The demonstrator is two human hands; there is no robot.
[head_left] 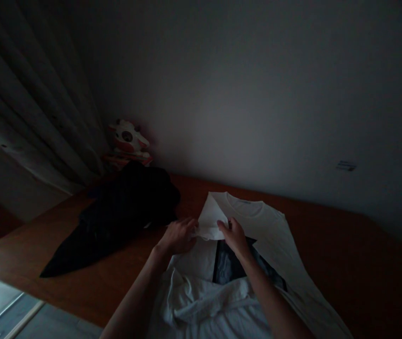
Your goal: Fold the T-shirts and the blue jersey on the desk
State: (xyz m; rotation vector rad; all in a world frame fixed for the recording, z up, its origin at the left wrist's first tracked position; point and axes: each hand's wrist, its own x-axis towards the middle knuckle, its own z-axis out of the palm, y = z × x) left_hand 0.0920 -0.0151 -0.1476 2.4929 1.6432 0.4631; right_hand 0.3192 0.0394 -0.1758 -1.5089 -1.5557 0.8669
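Note:
A white T-shirt (pixel 271 221) with a dark printed picture lies on the wooden table, its neckline toward the wall. One sleeve is folded inward over the chest. My left hand (pixel 180 235) grips the outer end of that sleeve, fingers closed on the cloth. With thumb and fingers, my right hand (pixel 234 235) pinches the sleeve's other end, above the dark print. The lower part of the shirt is bunched up near my forearms, and its bottom edge runs out of view.
A heap of black cloth (pixel 116 221) lies left on the wooden table (pixel 91 296). Behind it stands a white and pink cow-like figure (pixel 128 136). A curtain (pixel 28 94) hangs at left; a grey wall (pixel 257 94) runs along the back, with a small label (pixel 346 165).

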